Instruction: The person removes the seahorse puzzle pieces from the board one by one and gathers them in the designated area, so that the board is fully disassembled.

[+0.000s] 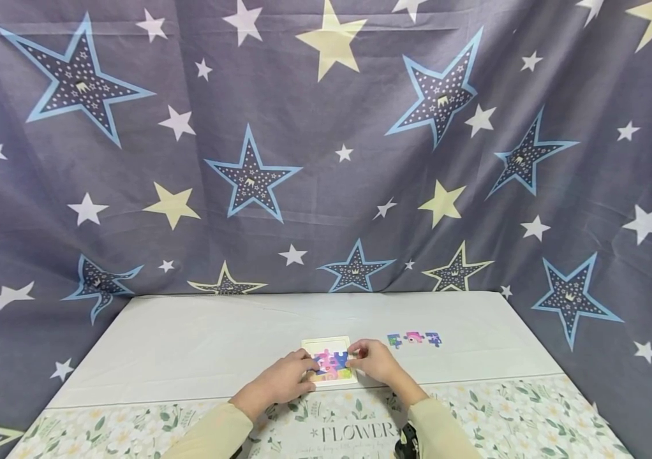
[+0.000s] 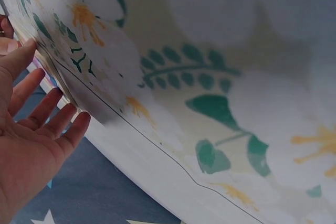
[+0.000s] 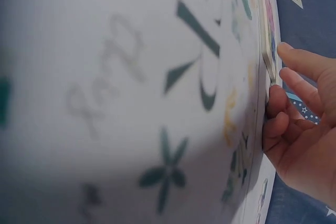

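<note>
A shallow white puzzle tray lies on the table with several pink, blue and yellow-green jigsaw pieces in its lower part. My left hand lies at the tray's left side, fingertips over the left pieces and thumb near the front edge. In the left wrist view the fingers of this left hand are spread and loosely bent. At the tray's right side is my right hand, thumb and forefinger apart at the rim beside a blue piece. The right wrist view shows that right hand with its lower fingers bent by the tray corner.
Three loose jigsaw pieces lie in a row right of the tray on the white tabletop. A floral cloth with lettering covers the near part. Behind the table hangs a dark star-patterned curtain.
</note>
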The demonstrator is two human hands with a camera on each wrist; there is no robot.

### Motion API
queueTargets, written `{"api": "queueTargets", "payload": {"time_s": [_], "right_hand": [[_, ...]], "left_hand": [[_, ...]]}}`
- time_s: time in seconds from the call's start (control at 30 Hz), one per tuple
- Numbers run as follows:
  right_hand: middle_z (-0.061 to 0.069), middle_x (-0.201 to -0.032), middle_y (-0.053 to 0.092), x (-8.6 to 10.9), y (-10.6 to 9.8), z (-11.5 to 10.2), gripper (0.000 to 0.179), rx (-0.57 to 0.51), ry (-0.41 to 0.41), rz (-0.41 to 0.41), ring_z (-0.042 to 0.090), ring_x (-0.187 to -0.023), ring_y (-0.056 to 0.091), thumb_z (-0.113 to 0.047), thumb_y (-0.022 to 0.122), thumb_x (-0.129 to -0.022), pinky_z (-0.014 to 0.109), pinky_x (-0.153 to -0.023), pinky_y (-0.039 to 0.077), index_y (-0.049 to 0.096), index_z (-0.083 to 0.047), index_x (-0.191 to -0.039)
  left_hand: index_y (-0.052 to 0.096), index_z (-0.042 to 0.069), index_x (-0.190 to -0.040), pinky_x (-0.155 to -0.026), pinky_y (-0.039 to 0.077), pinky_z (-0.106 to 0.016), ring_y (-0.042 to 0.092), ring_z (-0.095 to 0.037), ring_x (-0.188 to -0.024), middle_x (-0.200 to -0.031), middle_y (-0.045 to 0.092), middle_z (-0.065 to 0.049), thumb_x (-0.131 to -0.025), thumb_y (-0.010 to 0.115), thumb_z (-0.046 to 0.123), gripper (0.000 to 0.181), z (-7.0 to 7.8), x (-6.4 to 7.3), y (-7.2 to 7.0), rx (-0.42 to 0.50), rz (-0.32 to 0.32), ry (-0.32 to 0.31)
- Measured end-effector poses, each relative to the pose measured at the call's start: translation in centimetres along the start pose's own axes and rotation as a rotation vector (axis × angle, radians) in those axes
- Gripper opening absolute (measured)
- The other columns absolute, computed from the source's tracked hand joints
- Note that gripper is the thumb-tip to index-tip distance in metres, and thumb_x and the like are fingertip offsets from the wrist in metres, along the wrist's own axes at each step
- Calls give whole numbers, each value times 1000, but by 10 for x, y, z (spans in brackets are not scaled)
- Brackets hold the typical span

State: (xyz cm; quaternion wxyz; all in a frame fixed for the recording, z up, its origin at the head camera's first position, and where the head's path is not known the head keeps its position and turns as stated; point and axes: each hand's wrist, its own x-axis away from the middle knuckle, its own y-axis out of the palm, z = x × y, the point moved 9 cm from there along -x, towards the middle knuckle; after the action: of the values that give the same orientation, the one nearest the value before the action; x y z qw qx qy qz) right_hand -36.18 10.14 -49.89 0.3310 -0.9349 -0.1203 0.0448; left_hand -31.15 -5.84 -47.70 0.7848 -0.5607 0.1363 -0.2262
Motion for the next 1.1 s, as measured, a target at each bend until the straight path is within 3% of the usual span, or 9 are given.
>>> {"api": "queueTargets", "payload": {"time_s": [0.47,0.77,1.1], "right_hand": [[2,-80,53,-5,2,-2,32,82,33,-51,14,-69,47,-15,74,-78,24,-57,40,66,-8,-108],[3,-82,54,-5,3,-4,34,88,36,-66,16,-74,46,-14,74,-77,26,-62,39,66,-7,-109],[3,-82,54,-5,4,-6,33,102,25,-92,16,-74,46,-14,73,-78,26,-62,39,66,-7,-109]], "left_hand": [[61,14,-120,-90,50,-37,55,-16,-100,-113,55,-2,-89,62,36,38,0,-4,-2,22,4,24],[62,16,-119,-92,49,-36,56,-16,-102,-116,56,-1,-90,60,38,37,10,-10,0,-53,33,69],[61,17,-123,-90,49,-34,54,-14,-102,-119,55,-1,-90,59,39,40,10,-11,4,-56,16,70]]}}
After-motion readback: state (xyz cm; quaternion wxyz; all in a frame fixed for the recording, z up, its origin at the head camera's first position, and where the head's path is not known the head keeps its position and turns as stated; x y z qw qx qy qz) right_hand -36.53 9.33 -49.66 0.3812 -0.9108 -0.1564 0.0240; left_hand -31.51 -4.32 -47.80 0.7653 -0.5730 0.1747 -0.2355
